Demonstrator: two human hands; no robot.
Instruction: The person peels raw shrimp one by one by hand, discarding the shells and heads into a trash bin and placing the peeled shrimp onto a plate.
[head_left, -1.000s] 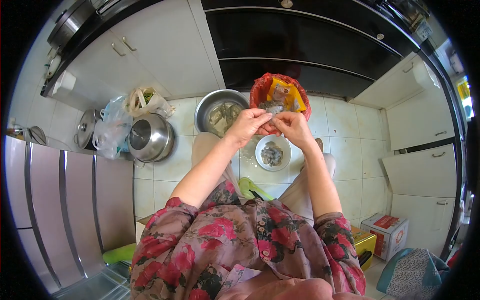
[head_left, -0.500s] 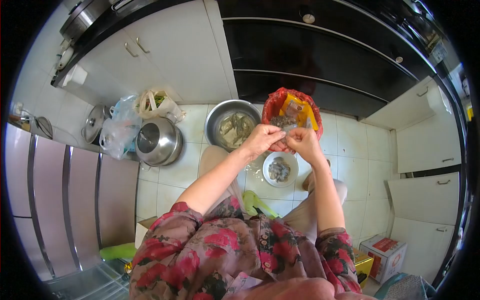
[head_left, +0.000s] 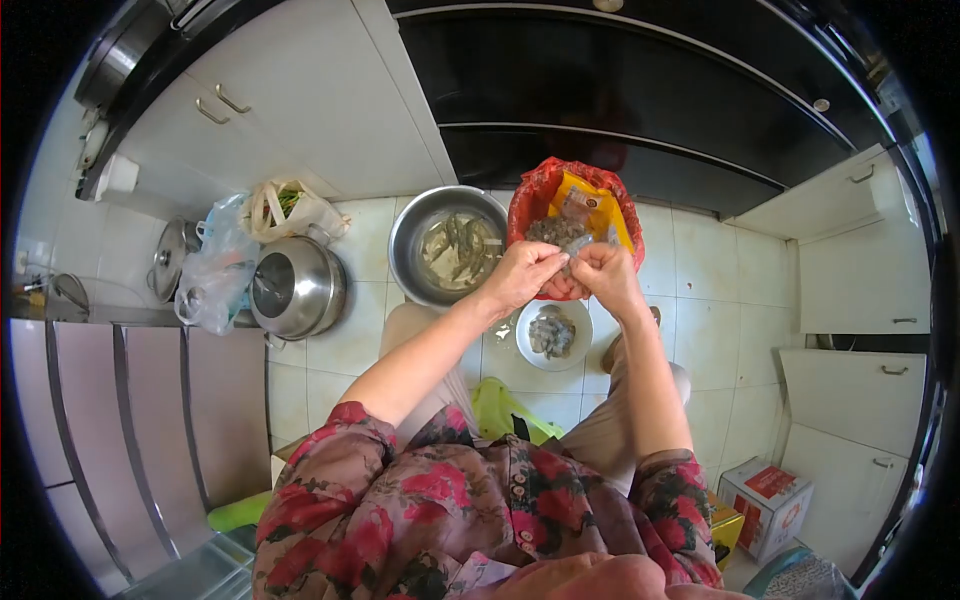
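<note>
My left hand [head_left: 525,277] and my right hand [head_left: 608,277] meet with pinched fingers on a small greyish shrimp [head_left: 575,246], partly hidden by the fingertips. They are over the near edge of a bin lined with a red plastic bag [head_left: 628,190]. Inside it lie a heap of brownish shells [head_left: 549,231] and a yellow packet [head_left: 590,203]. Below the hands, a white bowl [head_left: 578,352] holds peeled grey shrimp [head_left: 551,333]. To the left, a steel basin [head_left: 402,250] contains unpeeled shrimp [head_left: 466,243] in shallow water.
On the tiled floor [head_left: 712,290] at left stand a lidded steel pot [head_left: 298,287], a clear plastic bag [head_left: 215,275] and a pale bag with greens [head_left: 313,211]. A green bag [head_left: 492,408] lies between the knees. Black drawers [head_left: 590,85] rise behind the bin; a carton [head_left: 765,505] sits at lower right.
The view has shifted slightly, so the floor items sit a little further left. Both hands stay together at the bin, and more of the grey shrimp shows above the fingertips.
</note>
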